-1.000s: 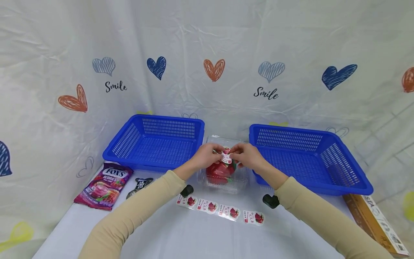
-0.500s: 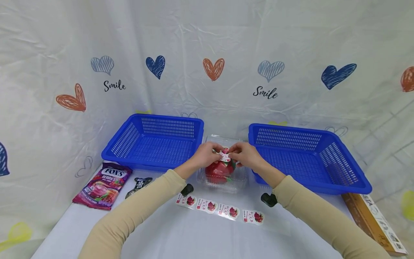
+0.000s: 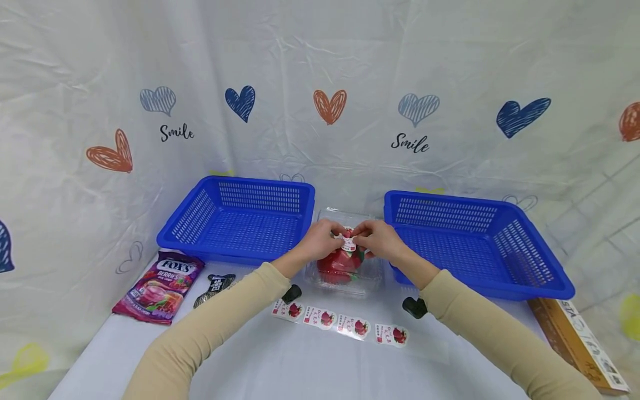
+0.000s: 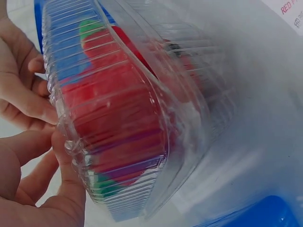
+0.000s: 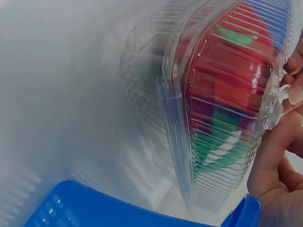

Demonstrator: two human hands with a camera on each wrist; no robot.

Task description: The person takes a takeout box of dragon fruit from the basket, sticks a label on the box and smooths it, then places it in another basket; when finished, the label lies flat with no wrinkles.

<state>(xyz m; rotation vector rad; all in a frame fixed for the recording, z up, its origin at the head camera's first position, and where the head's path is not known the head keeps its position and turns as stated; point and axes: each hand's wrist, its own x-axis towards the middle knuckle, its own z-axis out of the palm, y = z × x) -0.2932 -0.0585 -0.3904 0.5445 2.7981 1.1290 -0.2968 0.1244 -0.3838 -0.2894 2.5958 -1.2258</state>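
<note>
A clear plastic clamshell box (image 3: 370, 278) stands between two baskets, with a red item with green patches (image 4: 113, 104) inside it. Over its lid, my left hand (image 3: 320, 240) and right hand (image 3: 382, 240) meet fingertip to fingertip. Between them they pinch a small white sticker with a red fruit print (image 3: 348, 245), close against the lid. Part of the sticker is hidden under the fingers. In the right wrist view, its white edge (image 5: 279, 100) shows at the ribbed lid.
Blue baskets stand left (image 3: 240, 256) and right (image 3: 465, 288). In front lies a strip of several fruit stickers (image 3: 322, 318). A purple candy bag (image 3: 162, 289) and a black package (image 3: 216, 286) lie at left, an orange-and-white long box (image 3: 582, 344) at right.
Both hands stay over the lid, almost in place. The sticker between the fingertips looked flatter half a second ago and shows more of its printed face now.
</note>
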